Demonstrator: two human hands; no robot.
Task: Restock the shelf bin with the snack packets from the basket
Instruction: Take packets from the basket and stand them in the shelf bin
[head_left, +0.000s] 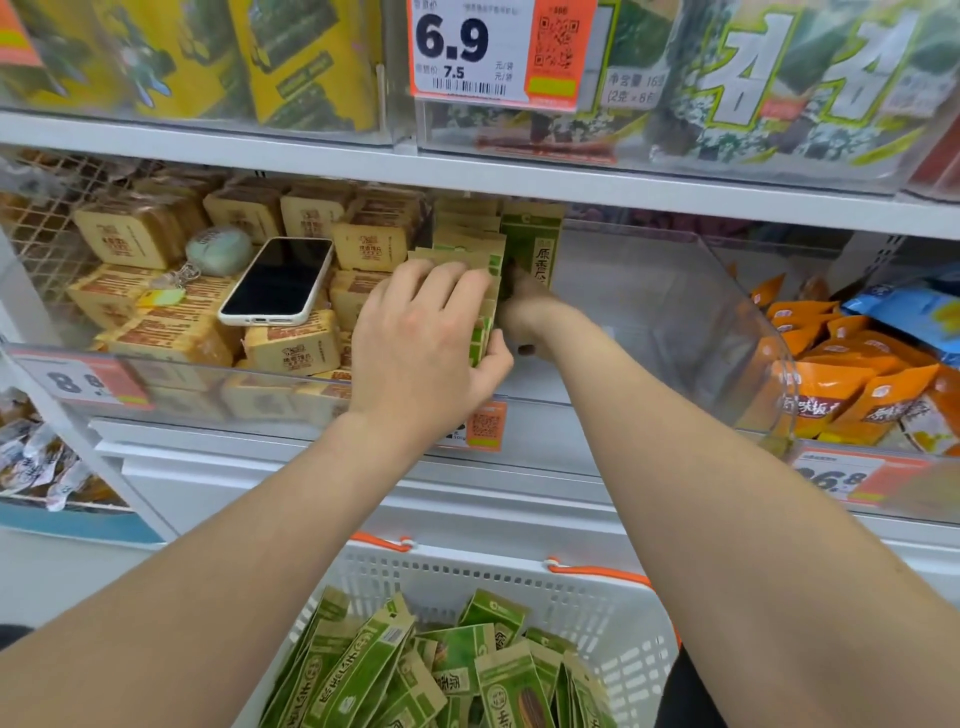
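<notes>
Head view: our left hand (426, 338) grips green packets (485, 260) upright at the left edge of the bin (649, 312) to keep them tidy, our right hand (524, 306), grip unclear, seems to steady them, and more wait in the basket (623, 613).

Head-worn, forward-down, seemingly near shelf bin (644, 322)

I read "6.9" in big black digits, with a smaller "7.5" beneath, on the white-and-orange paper price tag (498, 49) above the front edge of the white shelf board (208, 148). The green-and-white seaweed packs (810, 67) beside it carry a large white "김". One of the green paper snack packets (535, 249) upright in the clear plastic shelf bin (675, 291) shows "原香". The orange foil bags (831, 400) to the right read "原味板".
</notes>
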